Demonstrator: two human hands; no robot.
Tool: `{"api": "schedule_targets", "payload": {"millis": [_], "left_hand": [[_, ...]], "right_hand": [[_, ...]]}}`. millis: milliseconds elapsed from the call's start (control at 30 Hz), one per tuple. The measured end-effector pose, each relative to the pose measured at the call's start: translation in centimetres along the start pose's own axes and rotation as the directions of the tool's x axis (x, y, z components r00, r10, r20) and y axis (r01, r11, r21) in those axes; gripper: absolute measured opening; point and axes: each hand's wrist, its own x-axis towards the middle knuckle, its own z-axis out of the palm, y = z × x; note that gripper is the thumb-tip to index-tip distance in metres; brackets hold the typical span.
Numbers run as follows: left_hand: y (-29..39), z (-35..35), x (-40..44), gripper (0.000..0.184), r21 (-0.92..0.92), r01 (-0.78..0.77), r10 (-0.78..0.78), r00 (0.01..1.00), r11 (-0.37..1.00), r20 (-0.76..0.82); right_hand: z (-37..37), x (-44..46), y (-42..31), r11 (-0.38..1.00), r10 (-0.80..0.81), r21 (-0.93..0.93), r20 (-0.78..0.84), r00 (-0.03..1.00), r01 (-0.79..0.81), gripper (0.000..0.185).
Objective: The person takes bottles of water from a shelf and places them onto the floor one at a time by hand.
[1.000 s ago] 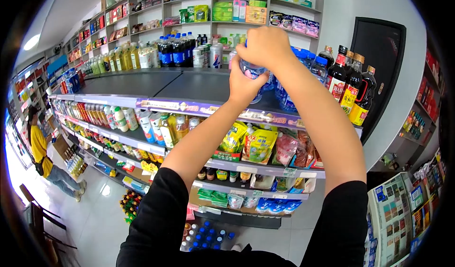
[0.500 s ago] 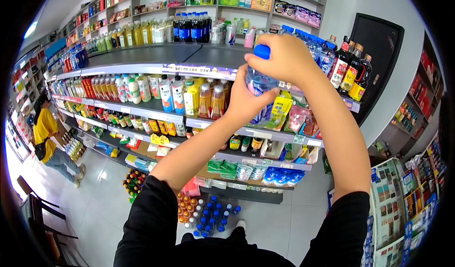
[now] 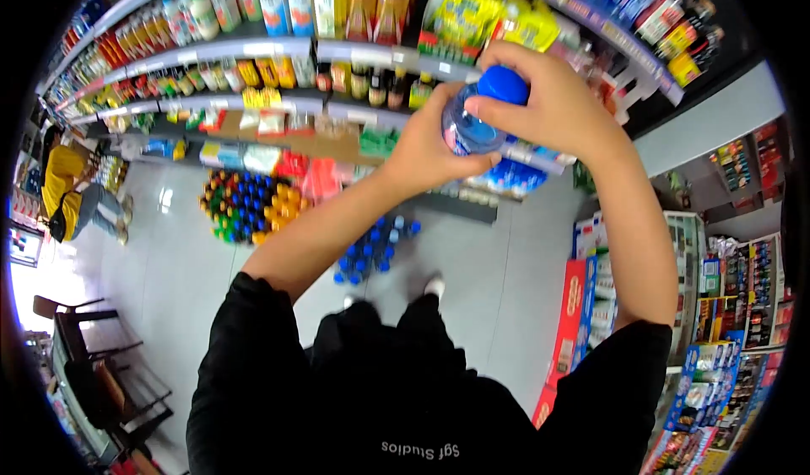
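Note:
A clear plastic bottle [image 3: 470,127] with a blue cap [image 3: 504,85] is held up in front of my chest, its top tilted towards me. My left hand [image 3: 426,142] wraps round the bottle's body from the left. From the right, my right hand [image 3: 544,104] grips at the cap, thumb on the near side and fingers behind, partly hidden. Beyond the hands are shelves with yellow bags [image 3: 462,21] and brown bottles [image 3: 391,9].
On the floor by my feet stand blue-capped bottles [image 3: 371,249] and a larger group of mixed bottles [image 3: 249,205]. Chairs [image 3: 93,327] are at the left, near a person in a yellow top [image 3: 66,175]. Stocked racks [image 3: 709,365] line the right.
The view has tilted down, so the shelves sit higher and more floor shows. Both hands keep hold of the bottle, which is now seen more from above, away from the top shelf.

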Motion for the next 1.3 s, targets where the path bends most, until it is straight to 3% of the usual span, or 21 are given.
{"api": "schedule_targets", "payload": {"millis": [67, 167, 300, 400, 467, 500, 533, 667, 767, 800, 833, 867, 933, 1000, 1067, 1133, 1167, 1200, 1267, 1300], "left_hand": [[-2.6, 0.4, -2.1, 0.078, 0.1, 0.083, -0.081, 0.996, 0.992, -0.026], [-6.8, 1.6, -5.5, 0.078, 0.031, 0.213, -0.212, 0.977, 0.977, -0.025], [-12.1, 3.3, -9.8, 0.075, 0.078, 0.35, -0.347, 0.936, 0.933, -0.056], [-18.0, 4.3, -13.4, 0.073, 0.109, 0.342, -0.343, 0.939, 0.933, -0.015], [-21.0, 4.7, -16.1, 0.073, 0.082, 0.467, -0.47, 0.882, 0.881, 0.026], [-22.8, 4.9, -17.6, 0.075, 0.215, 0.434, -0.446, 0.895, 0.875, 0.006], [-24.9, 5.4, -19.0, 0.077, 0.337, 0.387, -0.407, 0.913, 0.858, -0.011], [-32.1, 7.3, -24.9, 0.07, 0.416, 0.516, -0.558, 0.83, 0.749, -0.025], [-36.9, 9.0, -28.9, 0.074, 0.396, 0.635, -0.658, 0.747, 0.663, -0.095], [-38.7, 9.5, -30.1, 0.074, 0.394, 0.648, -0.673, 0.734, 0.652, -0.092], [-40.3, 10.1, -30.8, 0.075, 0.362, 0.713, -0.713, 0.682, 0.6, -0.161], [-42.2, 10.3, -31.9, 0.076, 0.325, 0.773, -0.748, 0.623, 0.545, -0.228], [-46.5, 10.5, -35.0, 0.075, 0.353, 0.765, -0.74, 0.63, 0.539, -0.235], [-49.7, 11.1, -36.8, 0.07, -0.07, 0.882, -0.862, 0.436, 0.466, -0.258], [-51.8, 11.3, -37.3, 0.062, -0.151, 0.885, -0.878, 0.39, 0.441, -0.278], [-52.9, 11.2, -36.5, 0.053, -0.581, 0.753, -0.947, 0.185, 0.309, -0.263], [-52.9, 10.9, -35.6, 0.044, -0.561, 0.799, -0.966, 0.095, 0.219, -0.242], [-53.5, 10.6, -35.2, 0.044, -0.561, 0.8, -0.967, 0.089, 0.213, -0.24], [-55.4, 10.1, -35.3, 0.043, -0.843, 0.533, -0.995, -0.024, 0.071, -0.099], [-56.2, 10.2, -35.4, 0.041, -0.827, 0.56, -0.995, -0.038, 0.057, -0.095]], "right_hand": [[2.8, -0.8, 1.5, 0.997, 0.005, 0.079, 0.046, 0.999, -0.008, 0.033], [7.3, -2.4, 4.2, 0.978, 0.074, 0.177, 0.182, 0.98, -0.107, 0.032], [14.4, -5.0, 7.9, 0.935, 0.109, 0.291, 0.304, 0.946, -0.202, 0.033], [20.5, -7.9, 10.6, 0.923, 0.135, 0.308, 0.305, 0.943, -0.232, 0.034], [24.8, -9.9, 12.1, 0.892, 0.164, 0.355, 0.32, 0.933, -0.279, 0.035], [27.2, -11.0, 12.8, 0.869, 0.215, 0.345, 0.384, 0.898, -0.356, 0.035], [30.0, -12.6, 13.6, 0.865, 0.228, 0.358, 0.343, 0.911, -0.352, 0.035], [39.4, -17.7, 15.3, 0.861, 0.308, 0.321, 0.287, 0.907, -0.394, 0.037], [45.8, -21.0, 16.5, 0.859, 0.348, 0.306, 0.241, 0.906, -0.411, 0.038], [48.1, -21.7, 17.1, 0.854, 0.375, 0.324, 0.159, 0.913, -0.407, 0.038], [50.2, -22.4, 17.7, 0.851, 0.398, 0.341, 0.081, 0.914, -0.4, 0.039], [52.1, -23.1, 18.1, 0.843, 0.401, 0.347, 0.101, 0.91, -0.41, 0.039], [55.7, -24.0, 18.9, 0.809, 0.48, 0.368, 0.036, 0.877, -0.458, 0.04], [59.3, -24.8, 19.9, 0.786, 0.506, 0.375, 0.068, 0.86, -0.492, 0.041], [62.8, -25.1, 21.3, 0.767, 0.533, 0.404, 0.032, 0.845, -0.499, 0.041], [66.3, -25.6, 22.8, 0.747, 0.551, 0.418, 0.047, 0.833, -0.517, 0.042], [67.7, -25.7, 23.7, 0.753, 0.54, 0.42, 0.044, 0.841, -0.506, 0.042], [69.0, -25.8, 24.3, 0.76, 0.529, 0.421, 0.042, 0.848, -0.495, 0.042], [71.0, -25.9, 25.3, 0.746, 0.56, 0.383, 0.081, 0.825, -0.544, 0.042], [71.7, -26.0, 25.8, 0.744, 0.56, 0.374, 0.104, 0.822, -0.554, 0.042]]}}
